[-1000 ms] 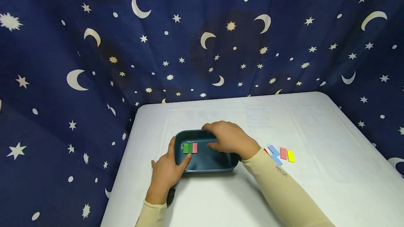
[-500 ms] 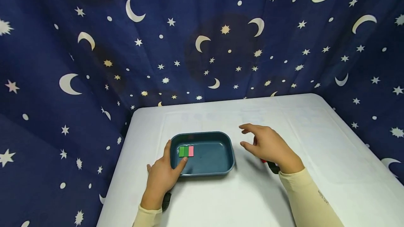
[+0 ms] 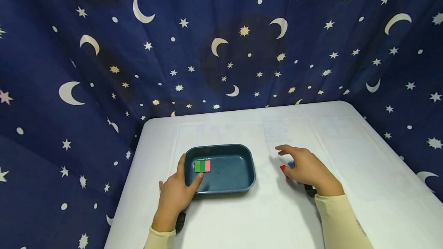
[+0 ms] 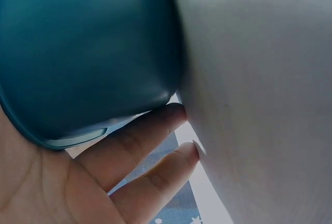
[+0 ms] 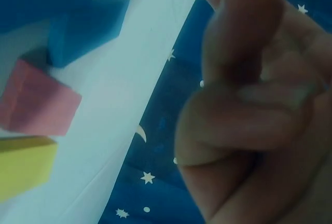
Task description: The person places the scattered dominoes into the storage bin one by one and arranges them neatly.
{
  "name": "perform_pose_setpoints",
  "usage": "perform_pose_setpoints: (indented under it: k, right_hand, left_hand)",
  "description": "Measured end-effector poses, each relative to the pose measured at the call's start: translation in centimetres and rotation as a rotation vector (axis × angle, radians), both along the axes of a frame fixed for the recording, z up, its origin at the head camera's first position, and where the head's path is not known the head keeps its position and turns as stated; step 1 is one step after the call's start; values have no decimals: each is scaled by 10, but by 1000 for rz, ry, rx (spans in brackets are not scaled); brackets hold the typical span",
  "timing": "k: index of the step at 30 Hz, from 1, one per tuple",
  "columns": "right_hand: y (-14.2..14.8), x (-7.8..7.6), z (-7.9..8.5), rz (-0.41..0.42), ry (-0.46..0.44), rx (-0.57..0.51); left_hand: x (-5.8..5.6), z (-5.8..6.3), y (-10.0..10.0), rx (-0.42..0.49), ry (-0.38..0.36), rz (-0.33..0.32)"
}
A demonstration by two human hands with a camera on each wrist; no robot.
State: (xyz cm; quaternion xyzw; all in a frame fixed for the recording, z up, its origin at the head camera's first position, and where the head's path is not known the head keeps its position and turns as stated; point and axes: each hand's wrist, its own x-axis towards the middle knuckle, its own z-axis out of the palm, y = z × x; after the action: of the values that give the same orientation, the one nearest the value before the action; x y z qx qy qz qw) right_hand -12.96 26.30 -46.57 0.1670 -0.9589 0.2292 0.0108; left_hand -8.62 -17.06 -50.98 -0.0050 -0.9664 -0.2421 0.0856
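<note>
My left hand holds the left end of a dark teal plastic tray, thumb over the rim and other fingers outside. In the left wrist view, two fingers extend below the tray's wall. Inside the tray, a light green block, a dark green block and a pink block stand in a row. My right hand hovers over loose blocks, fingers loosely bent and holding nothing. By its thumb lies a red block, with part of a blue block behind.
In the right wrist view, a blue block, a pink block and a yellow block lie on the white table. A navy curtain with stars and moons stands behind and at the sides.
My right hand has left the tray's right end and moved right, over the loose blocks, hiding most of them in the head view. The left hand stays on the tray.
</note>
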Motion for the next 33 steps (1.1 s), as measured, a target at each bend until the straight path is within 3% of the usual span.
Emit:
perform_pose_setpoints:
  k: [15,20,27,33]
  right_hand:
    - [9,1,-3,3,-192,12]
    - [8,2,-6,28,-190,11]
    - [12,4,-10,-31,-179,48]
    - [10,1,-12,-33,-155,33]
  left_hand:
    - [-2,3,-1,-10,-5,-4]
    - [0,3,-1,-7,-4,1]
    - [1,2,2,-8,-6,-4]
    - [-1,1,0,-10,13,-1]
